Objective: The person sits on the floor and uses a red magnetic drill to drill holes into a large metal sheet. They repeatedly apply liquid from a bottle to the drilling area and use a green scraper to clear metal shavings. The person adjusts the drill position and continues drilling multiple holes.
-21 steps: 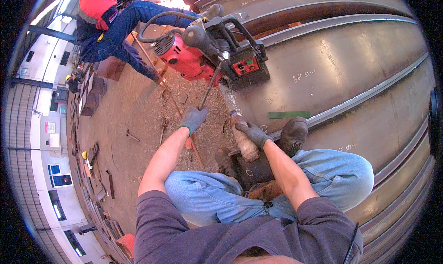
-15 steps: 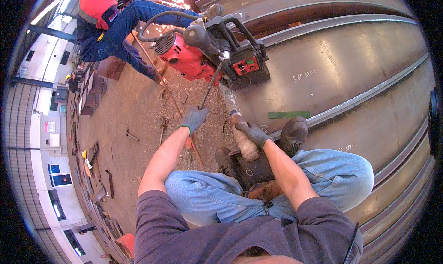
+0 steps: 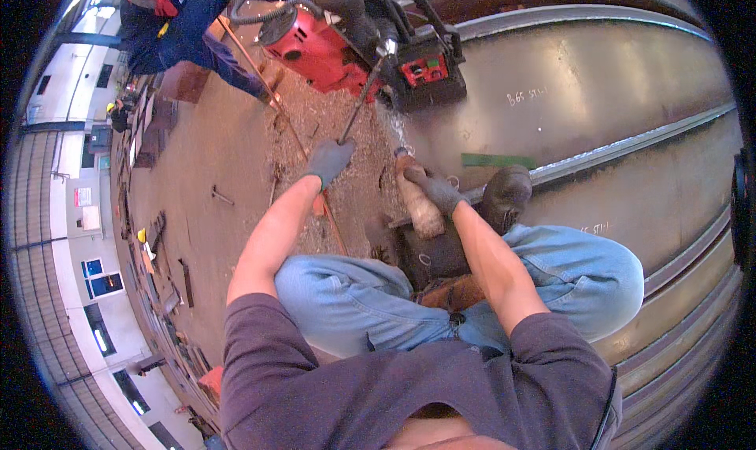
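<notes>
My left hand [image 3: 329,160] grips the drill's [image 3: 346,44] thin stiff lever [image 3: 358,103]; my right hand [image 3: 435,190] wraps a smooth, light bottle [image 3: 417,202] (likely slippery).

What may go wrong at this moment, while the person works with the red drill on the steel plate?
1. The left hand in a glove grips the thin feed lever close to the red drill; the glove might catch.
2. Metal chips cover the plate around the knees and could cut or slip.
3. The right hand holds a bottle near the cut, so it may get splashed.
</notes>
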Demonstrator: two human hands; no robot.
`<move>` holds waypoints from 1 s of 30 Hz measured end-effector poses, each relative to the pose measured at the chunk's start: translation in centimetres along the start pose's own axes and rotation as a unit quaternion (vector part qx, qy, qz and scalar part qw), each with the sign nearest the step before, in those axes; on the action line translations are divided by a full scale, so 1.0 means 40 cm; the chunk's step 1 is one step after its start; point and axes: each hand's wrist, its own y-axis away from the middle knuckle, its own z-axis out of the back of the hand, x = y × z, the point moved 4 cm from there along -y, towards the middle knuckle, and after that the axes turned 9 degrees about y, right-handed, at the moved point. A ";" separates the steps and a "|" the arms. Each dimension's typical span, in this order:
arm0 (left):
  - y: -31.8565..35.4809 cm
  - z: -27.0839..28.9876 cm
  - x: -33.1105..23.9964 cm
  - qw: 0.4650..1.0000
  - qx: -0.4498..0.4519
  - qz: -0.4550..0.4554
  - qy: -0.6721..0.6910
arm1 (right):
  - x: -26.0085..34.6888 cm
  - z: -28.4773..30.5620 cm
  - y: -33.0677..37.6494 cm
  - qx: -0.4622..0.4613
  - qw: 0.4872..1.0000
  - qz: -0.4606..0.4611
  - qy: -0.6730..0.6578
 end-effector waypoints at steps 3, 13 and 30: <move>0.023 0.013 -0.011 1.000 -0.006 0.021 0.012 | 0.075 0.012 0.050 0.006 1.000 -0.025 0.003; 0.031 0.018 -0.024 0.999 0.017 0.035 0.017 | -0.036 -0.009 -0.018 0.010 1.000 -0.022 0.001; -0.009 -0.008 0.025 1.000 0.017 0.012 -0.006 | 0.060 0.012 0.041 0.029 0.999 -0.026 0.030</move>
